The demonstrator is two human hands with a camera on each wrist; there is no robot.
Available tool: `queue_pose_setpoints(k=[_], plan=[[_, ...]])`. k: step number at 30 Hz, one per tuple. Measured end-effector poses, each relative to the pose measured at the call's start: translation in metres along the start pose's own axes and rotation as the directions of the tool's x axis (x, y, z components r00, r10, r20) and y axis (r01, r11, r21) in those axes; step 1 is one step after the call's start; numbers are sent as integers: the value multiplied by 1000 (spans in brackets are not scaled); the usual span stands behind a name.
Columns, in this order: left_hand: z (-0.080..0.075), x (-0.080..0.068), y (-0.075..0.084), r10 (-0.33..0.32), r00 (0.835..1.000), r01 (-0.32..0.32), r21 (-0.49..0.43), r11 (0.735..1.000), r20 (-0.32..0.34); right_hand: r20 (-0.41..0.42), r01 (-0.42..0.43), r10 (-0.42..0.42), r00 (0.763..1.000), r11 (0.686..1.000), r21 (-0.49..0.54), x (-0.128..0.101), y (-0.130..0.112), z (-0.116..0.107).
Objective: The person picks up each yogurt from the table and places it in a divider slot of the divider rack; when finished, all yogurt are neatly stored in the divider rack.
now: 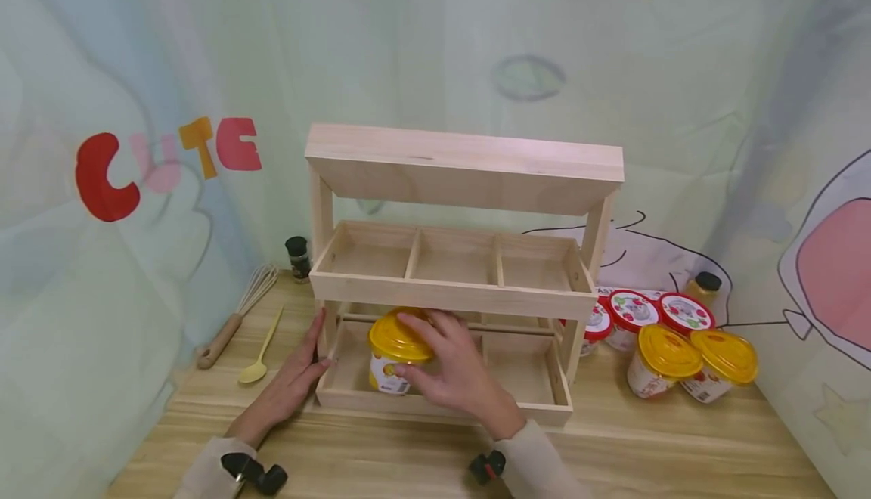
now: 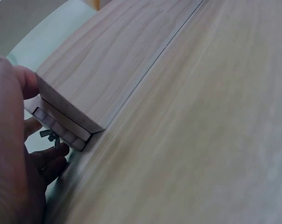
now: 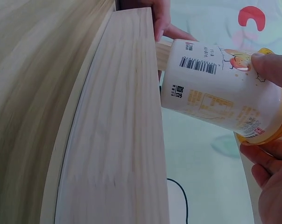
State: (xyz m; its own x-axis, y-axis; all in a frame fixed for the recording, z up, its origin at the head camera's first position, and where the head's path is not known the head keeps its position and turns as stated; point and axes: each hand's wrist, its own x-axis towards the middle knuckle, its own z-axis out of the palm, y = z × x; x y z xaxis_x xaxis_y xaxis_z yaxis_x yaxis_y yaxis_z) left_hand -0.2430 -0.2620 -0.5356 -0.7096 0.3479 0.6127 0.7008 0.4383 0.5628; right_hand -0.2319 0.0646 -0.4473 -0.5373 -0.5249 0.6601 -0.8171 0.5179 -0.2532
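Here the right hand [image 1: 457, 372] has its grip closed round a yellow-lidded cup [image 1: 395, 353], fingers curled over the lid and down the side; the right wrist view shows a thumb and fingertips [image 3: 271, 68] pinching the cup [image 3: 220, 95] near its lid, its barcode label facing the camera. The cup sits tilted in the left compartment of the lower tray of a wooden rack [image 1: 454, 292], at or just above the tray floor; whether it rests there cannot be told. The left hand [image 1: 294, 379] lies with fingers fairly straight against the near left corner of the rack, its grip holding nothing; in the left wrist view the fingers [image 2: 26, 81] touch the corner of the rack's base [image 2: 71, 105], beside a small wing nut [image 2: 50, 136].

The rack stands on the wooden counter [image 1: 381, 457]. Its middle tray has three compartments. To the left lie a whisk [image 1: 238, 314] and a yellow spoon [image 1: 261, 349], with a small dark-capped jar [image 1: 297, 257] further back. To the right stand two more yellow-lidded cups [image 1: 690, 363], and behind them several red-lidded cups [image 1: 646, 311] and a dark-capped bottle [image 1: 704, 285].
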Motion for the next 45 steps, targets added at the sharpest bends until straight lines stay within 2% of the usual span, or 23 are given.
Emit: queue_pose_setpoints(k=[10, 17, 19, 25, 30, 35, 39, 45], plan=[[0, 0, 2, -18, 1000, 18, 11, 1000, 4, 21, -2, 2, 1000, 1000, 8, 9, -5, 18], [1, -1, -4, -17, 1000, 17, 4, 1000, 0, 71, -37, 37, 997, 999, -3, 16, -5, 25], [2, -3, -11, -16, 1000, 16, -11, 1000, 3, 83, -43, 43, 996, 999, -4, 17, -5, 27], [10, -13, -45, -6, 1000, 6, -11, 1000, -23, 119, -43, 48, 992, 998, -45, 17, -3, 35], [10, -14, -47, 15, 1000, -15, -10, 1000, -20, 164, -33, 46, 985, 996, -78, 20, -4, 39], [11, -16, -58, -23, 1000, 23, 5, 1000, -9, 209, -35, 57, 976, 994, -105, 22, -8, 43], [12, -16, -58, -7, 1000, 7, 6, 1000, -12, 232, -35, 60, 971, 993, -112, 22, -10, 46], [10, -11, -41, 4, 1000, -5, -21, 1000, -23, 225, -5, 33, 974, 992, -126, 24, -13, 48]])
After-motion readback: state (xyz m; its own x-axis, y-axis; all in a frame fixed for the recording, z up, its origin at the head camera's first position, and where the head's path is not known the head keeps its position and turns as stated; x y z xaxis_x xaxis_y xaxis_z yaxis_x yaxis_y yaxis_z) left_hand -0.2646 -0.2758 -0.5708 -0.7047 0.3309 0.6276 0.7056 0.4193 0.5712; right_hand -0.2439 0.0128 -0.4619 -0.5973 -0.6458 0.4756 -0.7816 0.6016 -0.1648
